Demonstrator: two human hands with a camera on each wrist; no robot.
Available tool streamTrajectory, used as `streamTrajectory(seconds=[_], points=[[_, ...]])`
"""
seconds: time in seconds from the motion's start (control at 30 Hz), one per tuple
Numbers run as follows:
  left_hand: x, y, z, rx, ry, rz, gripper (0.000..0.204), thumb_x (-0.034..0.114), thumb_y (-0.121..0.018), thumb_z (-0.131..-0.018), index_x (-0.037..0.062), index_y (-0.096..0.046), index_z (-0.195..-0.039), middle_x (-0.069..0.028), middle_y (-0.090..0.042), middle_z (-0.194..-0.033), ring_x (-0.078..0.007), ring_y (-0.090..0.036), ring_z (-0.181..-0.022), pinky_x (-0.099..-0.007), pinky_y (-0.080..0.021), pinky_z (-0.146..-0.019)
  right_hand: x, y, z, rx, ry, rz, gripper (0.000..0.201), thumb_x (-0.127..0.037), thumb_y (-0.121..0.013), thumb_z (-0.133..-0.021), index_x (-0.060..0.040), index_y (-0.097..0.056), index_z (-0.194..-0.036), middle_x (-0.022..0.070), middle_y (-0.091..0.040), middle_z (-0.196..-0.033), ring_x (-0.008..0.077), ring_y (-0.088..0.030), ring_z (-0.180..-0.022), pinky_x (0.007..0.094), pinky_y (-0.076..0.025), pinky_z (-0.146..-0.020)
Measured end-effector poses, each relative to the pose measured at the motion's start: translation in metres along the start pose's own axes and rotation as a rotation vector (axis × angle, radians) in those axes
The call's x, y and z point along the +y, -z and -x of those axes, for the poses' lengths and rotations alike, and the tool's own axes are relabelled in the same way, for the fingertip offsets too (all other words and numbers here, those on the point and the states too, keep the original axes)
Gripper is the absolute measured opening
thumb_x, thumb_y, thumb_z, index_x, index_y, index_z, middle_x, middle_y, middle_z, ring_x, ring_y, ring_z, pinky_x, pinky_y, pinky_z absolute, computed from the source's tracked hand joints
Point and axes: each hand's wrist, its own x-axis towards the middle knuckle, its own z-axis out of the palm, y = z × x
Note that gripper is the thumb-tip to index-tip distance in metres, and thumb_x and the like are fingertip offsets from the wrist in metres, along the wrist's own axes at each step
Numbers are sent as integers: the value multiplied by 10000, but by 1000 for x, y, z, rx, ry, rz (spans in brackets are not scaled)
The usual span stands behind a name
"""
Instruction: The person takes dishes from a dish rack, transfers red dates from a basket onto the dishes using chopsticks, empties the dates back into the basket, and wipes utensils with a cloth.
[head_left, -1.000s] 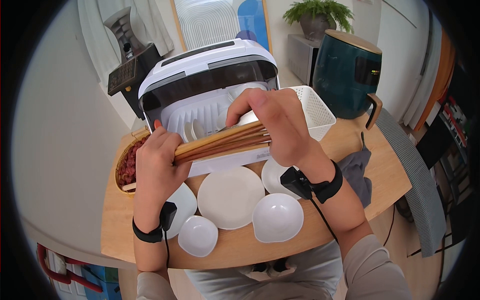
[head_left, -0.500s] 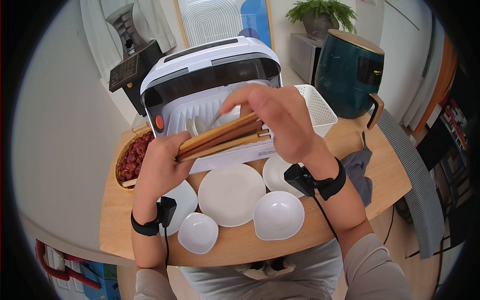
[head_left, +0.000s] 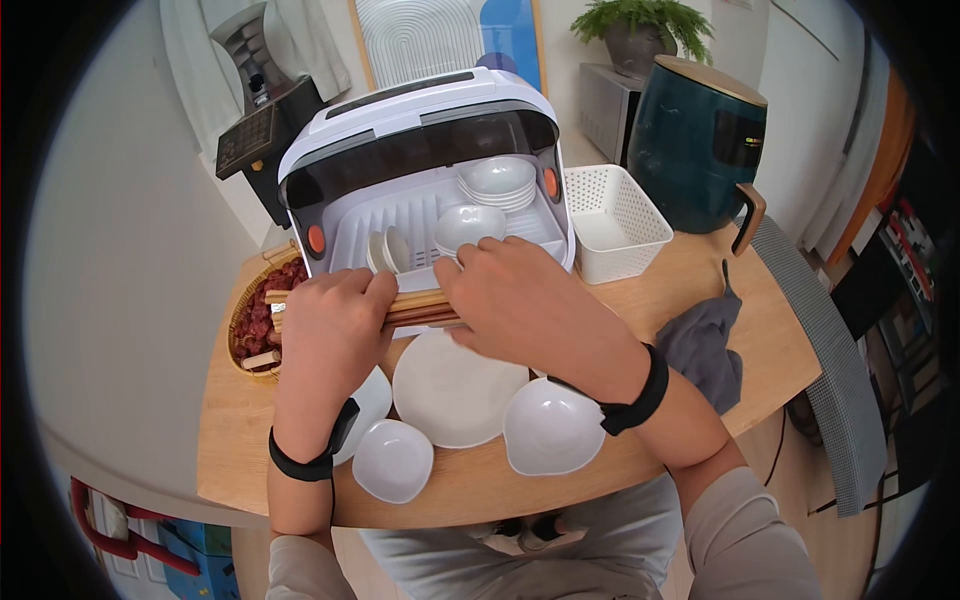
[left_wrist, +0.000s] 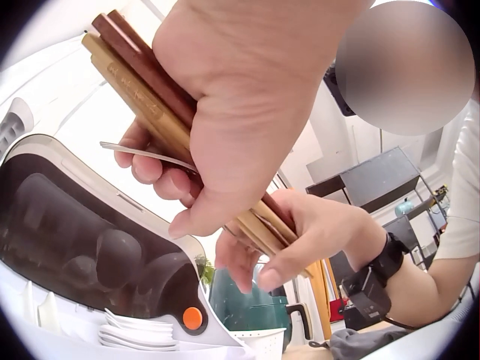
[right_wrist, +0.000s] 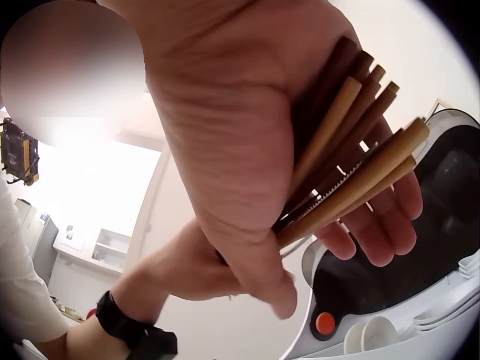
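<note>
A bundle of wooden chopsticks [head_left: 418,310], light and dark brown, lies crosswise between my hands. My left hand [head_left: 335,320] grips one end, with its fingers wrapped round the bundle. The other end is held by my right hand [head_left: 540,300], thumb on one side and fingers on the other in the right wrist view. A strip with a serrated edge [right_wrist: 334,189] shows among the chopsticks, and a thin metal piece [left_wrist: 150,154] sticks out beside the left fingers. Behind the hands stands a white dish box [head_left: 350,215] with its dark lid raised, holding stacked bowls [head_left: 497,190] and upright small dishes [head_left: 388,250].
Before the box lie a large plate [head_left: 455,395], a spouted bowl [head_left: 555,428] and a small dish [head_left: 393,462]. A basket of red fruit [head_left: 250,330] stands left. To the right are a white perforated basket [head_left: 620,255], a grey cloth [head_left: 700,345] and a green air fryer [head_left: 690,150].
My right hand has come down and left and now closes round the chopstick ends, which stuck out before. The bundle has levelled and sits lower, and the box's bowls show more.
</note>
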Motion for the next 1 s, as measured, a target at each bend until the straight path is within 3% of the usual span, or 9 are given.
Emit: streamTrajectory(seconds=[0.13, 0.23, 0.3, 0.37, 0.43, 0.57, 0.63, 0.87, 1.0], points=[[1, 2, -2, 25, -19, -2, 261, 67, -745, -611, 47, -512, -726, -73, -542, -647, -274, -601, -637, -378, -480, -580, 7, 2, -2, 11, -12, -11, 259, -242, -737, -772, -30, -619, -862, 126, -635, -693, 300, -664, -697, 379, -515, -630], [2, 3, -3, -75, 37, 29, 347, 82, -764, -605, 37, -549, -874, -102, -594, -808, -287, -613, -773, -384, -494, -664, 14, 7, -1, 46, 18, 44, 239, -235, -729, -770, -32, -617, -829, 120, -621, -633, 309, -664, -638, 392, -515, -587], [4, 16, -10, 222, -64, 130, 537, 107, -809, -605, 27, -555, -1071, -150, -594, -1060, -325, -583, -937, -400, -491, -768, 23, 13, 1, 38, -51, 74, 217, -210, -708, -777, -24, -614, -836, 146, -627, -664, 327, -658, -669, 408, -522, -622], [-5, 26, -5, 322, -24, 265, 684, 128, -854, -605, 17, -524, -1194, -182, -539, -1228, -356, -536, -1054, -418, -466, -862, 45, 23, 6, 95, -102, 103, 196, -192, -685, -782, -16, -619, -837, 173, -627, -687, 355, -650, -693, 429, -522, -636], [-14, 36, -1, 465, 1, 387, 587, 115, -808, -687, -10, -518, -1182, -196, -553, -1211, -326, -551, -1081, -380, -449, -915, 64, 50, 14, 6, -373, 164, 190, -189, -666, -804, -3, -652, -836, 203, -635, -737, 387, -640, -743, 448, -514, -670], [-21, 51, 5, 508, 24, 286, 433, 46, -720, -738, -23, -542, -1127, -198, -579, -1134, -313, -581, -1011, -352, -466, -874, 109, 76, 44, 72, -735, 221, 294, -258, -676, -866, 33, -670, -902, 231, -640, -766, 394, -627, -731, 427, -503, -676], [-22, 50, 4, 505, 27, 282, 388, 24, -698, -746, -27, -552, -1102, -197, -590, -1099, -309, -590, -983, -348, -470, -863, 119, 85, 50, -102, -968, 241, 307, -271, -692, -850, 29, -672, -913, 235, -640, -769, 367, -640, -714, 421, -500, -678], [-15, 48, 4, 455, -34, 419, 313, 4, -710, -724, -35, -579, -1005, -170, -620, -958, -283, -601, -878, -330, -481, -801, 147, 75, 63, -200, -1089, 213, 397, -316, -737, -795, 57, -664, -907, 205, -663, -802, 283, -657, -718, 397, -490, -659], [-13, 45, 4, 416, -11, 426, 265, 5, -717, -715, -24, -591, -947, -152, -621, -929, -273, -588, -829, -325, -474, -741, 155, 53, 49, -355, -1132, 132, 365, -292, -738, -786, 52, -672, -888, 150, -644, -722, 239, -621, -627, 368, -470, -585]])
